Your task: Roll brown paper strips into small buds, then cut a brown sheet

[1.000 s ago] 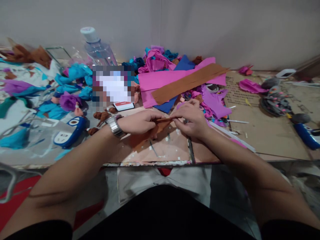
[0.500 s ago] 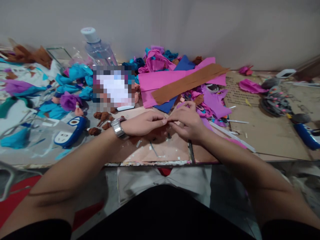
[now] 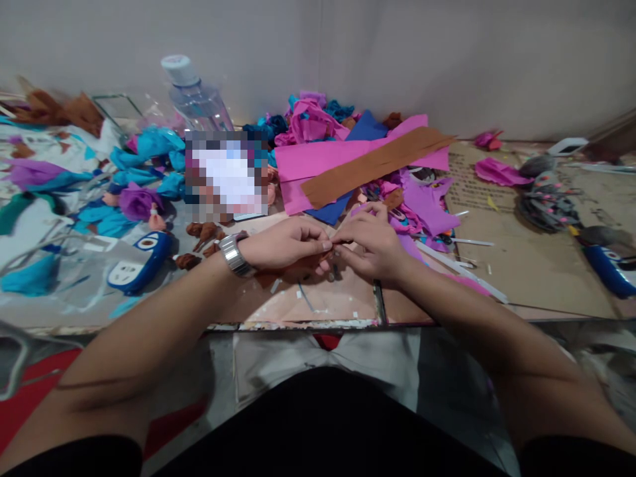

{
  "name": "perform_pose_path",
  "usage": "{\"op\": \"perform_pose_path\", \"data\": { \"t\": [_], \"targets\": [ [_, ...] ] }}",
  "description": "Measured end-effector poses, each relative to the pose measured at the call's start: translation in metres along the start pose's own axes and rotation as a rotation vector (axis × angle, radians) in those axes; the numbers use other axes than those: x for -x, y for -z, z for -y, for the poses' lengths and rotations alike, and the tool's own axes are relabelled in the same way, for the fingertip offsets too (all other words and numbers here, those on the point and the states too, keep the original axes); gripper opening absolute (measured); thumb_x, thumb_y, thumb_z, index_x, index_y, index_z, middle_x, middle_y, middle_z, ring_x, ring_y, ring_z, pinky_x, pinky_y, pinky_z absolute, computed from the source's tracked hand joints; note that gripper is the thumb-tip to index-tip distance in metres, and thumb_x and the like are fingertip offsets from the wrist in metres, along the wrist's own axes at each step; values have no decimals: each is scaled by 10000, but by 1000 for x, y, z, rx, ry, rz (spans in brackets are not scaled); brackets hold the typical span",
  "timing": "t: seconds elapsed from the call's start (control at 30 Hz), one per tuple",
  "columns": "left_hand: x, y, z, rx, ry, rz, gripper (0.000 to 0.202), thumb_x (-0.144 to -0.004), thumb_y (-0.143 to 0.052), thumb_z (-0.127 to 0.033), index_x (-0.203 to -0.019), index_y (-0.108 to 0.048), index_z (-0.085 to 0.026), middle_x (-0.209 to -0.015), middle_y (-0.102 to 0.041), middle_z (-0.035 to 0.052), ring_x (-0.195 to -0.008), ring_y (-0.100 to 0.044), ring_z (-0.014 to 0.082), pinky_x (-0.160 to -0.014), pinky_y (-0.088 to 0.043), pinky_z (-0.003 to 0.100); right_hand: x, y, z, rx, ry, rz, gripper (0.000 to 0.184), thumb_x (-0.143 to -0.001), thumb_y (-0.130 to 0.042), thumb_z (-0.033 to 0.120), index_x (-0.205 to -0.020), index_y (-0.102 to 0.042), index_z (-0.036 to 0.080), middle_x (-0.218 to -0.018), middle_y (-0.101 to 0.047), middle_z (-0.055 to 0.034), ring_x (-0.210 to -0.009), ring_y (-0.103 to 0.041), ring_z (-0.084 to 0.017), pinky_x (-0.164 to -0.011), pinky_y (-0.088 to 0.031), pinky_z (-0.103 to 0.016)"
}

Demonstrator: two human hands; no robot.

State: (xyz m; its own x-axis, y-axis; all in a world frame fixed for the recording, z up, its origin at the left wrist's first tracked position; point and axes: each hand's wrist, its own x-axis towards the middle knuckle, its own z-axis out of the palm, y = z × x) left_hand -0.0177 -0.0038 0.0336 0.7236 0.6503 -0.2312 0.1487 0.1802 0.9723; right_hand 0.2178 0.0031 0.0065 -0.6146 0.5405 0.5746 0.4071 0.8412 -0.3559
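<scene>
My left hand [image 3: 285,244], with a metal watch [image 3: 233,255] on the wrist, and my right hand [image 3: 370,245] meet at their fingertips over a pinkish work board [image 3: 318,298]. Both hands are closed in a pinch on a small rolled piece of brown crepe paper [image 3: 328,254], most of it hidden under my fingers. Several small brown paper buds [image 3: 201,232] lie just left of my left hand.
A long brown paper strip [image 3: 372,165] lies on pink sheets [image 3: 318,159] behind my hands. Blue and purple paper flowers [image 3: 139,192], a water bottle [image 3: 193,96] and a blue glue gun [image 3: 136,262] are at the left. Cardboard [image 3: 521,258] with scraps lies right.
The brown paper, spread out as a loose piece a second ago, is now gathered into a small roll between my fingertips. My hands have drawn closer together.
</scene>
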Motion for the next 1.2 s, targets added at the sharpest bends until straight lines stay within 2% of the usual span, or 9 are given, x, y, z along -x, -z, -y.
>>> {"op": "perform_pose_path", "data": {
  "t": [0.23,0.43,0.77,0.93,1.2],
  "targets": [
    [1,5,-8,-488,-107,-78,336,-1015,-586,-423,-834,-716,-172,-805,-764,27,-721,-689,129,-699,-511,225,1,-1,-2,15,-3,16,112,-998,-648,304,-992,-748,252,-918,-798,-1,-944,-691,-211,-1065,-290,-483],
    [1,1,-9,-789,-182,-264,276,-995,-580,-342,-849,-746,-177,-774,-741,1,-674,-636,130,-645,-423,245,-1,0,0,49,-54,50,118,-1001,-625,282,-996,-736,241,-972,-802,-12,-988,-685,-225,-1064,-287,-485],
    [-3,2,2,-1172,-247,-350,216,-1004,-561,-281,-959,-760,-210,-980,-778,53,-851,-702,190,-744,-450,281,-1,0,-3,125,-38,80,86,-1003,-642,266,-998,-727,253,-1051,-806,-14,-1030,-691,-232,-1069,-259,-493],
    [-4,2,6,-1323,-283,-371,241,-1023,-530,-279,-1033,-766,-230,-1028,-791,45,-895,-723,211,-709,-448,295,-1,1,-2,123,-52,74,74,-994,-636,237,-996,-710,242,-1066,-804,-18,-1038,-692,-234,-1061,-256,-492],
    [-4,1,10,-1406,-355,-421,251,-1053,-525,-322,-1106,-751,-227,-1025,-802,50,-946,-745,205,-696,-461,282,-2,1,2,105,-108,66,76,-994,-581,206,-1014,-650,231,-1074,-783,-39,-1062,-679,-247,-1048,-267,-488]
  ]
}}
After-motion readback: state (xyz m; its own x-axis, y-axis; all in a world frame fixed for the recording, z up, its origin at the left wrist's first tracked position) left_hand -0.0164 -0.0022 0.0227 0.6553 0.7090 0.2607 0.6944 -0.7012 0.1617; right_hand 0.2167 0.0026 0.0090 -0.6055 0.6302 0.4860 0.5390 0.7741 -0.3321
